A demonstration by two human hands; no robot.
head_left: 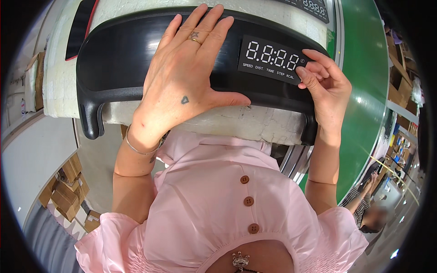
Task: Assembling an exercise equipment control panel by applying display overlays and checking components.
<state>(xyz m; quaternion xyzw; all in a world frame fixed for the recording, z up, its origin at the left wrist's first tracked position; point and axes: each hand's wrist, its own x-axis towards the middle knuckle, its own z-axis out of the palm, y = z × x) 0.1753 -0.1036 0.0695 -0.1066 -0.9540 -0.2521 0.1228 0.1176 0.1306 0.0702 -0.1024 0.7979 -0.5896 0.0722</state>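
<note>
Lying over the right part of a glossy black cover (118,59), the dark display panel (272,69) sits near three o'clock from the cover's middle, its right end tipped slightly toward the wearer. It looks thin, light and smooth, perhaps a little bendy, and its printed face would likely mark or crease if pressed hard. The edges seem the best place to take hold.

At the panel's four o'clock, the wearer's right hand (330,88) works close in: the thumb rests at the right edge, the forefinger tip touches near the upper right corner, and the other fingers curl behind. I cannot tell how firmly anything is pinched.

To the panel's nine o'clock, the left hand (180,82) lies flat on the cover, fingers spread toward twelve, thumb stretched toward three just below the panel. The cover looks like stiff, slick, hollow plastic, more bulky than heavy; its long rim and the end legs at eight and four o'clock would give a surer grip than the shiny top.

Beneath it is a pale block (246,120). Farther out, a similar panel (314,10) shows at one o'clock, a green surface (359,100) at three, a co-worker's striped sleeve (363,205) at four, and cardboard boxes (68,200) at eight.
</note>
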